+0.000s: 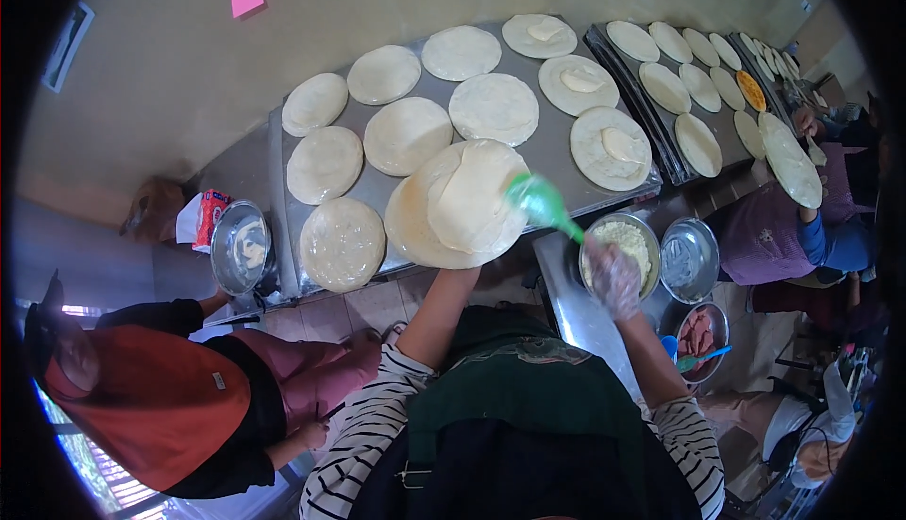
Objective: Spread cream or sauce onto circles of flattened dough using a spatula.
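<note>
A large round dough base (411, 218) hangs over the table's front edge, held up from beneath by my left hand (459, 279), whose fingers it hides. A wide smear of creamy white spread (477, 199) covers its right part. In a clear plastic glove, my right hand (613, 276) is closed round the handle of a green spatula (540, 201), blurred by motion, with its blade at the spread's right edge. Below that hand stands a metal bowl of crumbly white filling (625, 244). Several bases rest on the metal table (396, 190), the right-hand column with dabs of spread.
Right of the filling bowl are a metal bowl with white residue (689, 260) and one with pink pieces (700, 331) and a blue utensil. A person in a red apron (160, 397) stands left, near another bowl (241, 248). Others work at right beside further tables (651, 105).
</note>
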{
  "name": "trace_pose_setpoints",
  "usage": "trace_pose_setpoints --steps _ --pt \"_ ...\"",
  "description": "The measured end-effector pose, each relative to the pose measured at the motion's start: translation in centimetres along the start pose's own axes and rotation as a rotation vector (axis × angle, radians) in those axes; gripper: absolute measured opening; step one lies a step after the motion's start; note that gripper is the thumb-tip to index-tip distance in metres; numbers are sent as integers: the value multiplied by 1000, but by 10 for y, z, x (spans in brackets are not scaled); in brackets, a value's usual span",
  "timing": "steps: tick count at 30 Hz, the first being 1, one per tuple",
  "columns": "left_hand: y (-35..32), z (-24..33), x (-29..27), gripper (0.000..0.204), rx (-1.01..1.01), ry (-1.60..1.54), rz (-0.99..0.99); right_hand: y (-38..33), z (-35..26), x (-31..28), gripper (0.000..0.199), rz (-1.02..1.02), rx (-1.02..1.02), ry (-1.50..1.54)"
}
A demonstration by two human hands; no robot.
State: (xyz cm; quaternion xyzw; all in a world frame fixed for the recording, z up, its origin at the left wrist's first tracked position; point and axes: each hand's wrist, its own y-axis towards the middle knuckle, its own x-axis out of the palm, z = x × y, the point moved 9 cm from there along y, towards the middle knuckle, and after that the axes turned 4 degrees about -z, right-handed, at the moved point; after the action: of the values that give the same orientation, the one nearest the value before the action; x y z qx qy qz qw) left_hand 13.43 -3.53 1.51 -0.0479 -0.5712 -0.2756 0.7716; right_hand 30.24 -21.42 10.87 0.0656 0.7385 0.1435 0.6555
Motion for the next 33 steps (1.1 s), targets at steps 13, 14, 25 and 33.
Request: trace_pose_setpoints --steps 13,14,25,33 --pt "6 35 -11 59 -22 0 11 44 49 -40 37 269 142 117" --pt "-1 28 -9 59 -16 0 12 46 43 -45 36 283 106 116" --pt "-33 20 -8 59 -11 -18 58 54 18 11 38 0 72 118" --pt "-34 32 -13 59 1 -14 86 60 -29 -26 35 0 -175 261"
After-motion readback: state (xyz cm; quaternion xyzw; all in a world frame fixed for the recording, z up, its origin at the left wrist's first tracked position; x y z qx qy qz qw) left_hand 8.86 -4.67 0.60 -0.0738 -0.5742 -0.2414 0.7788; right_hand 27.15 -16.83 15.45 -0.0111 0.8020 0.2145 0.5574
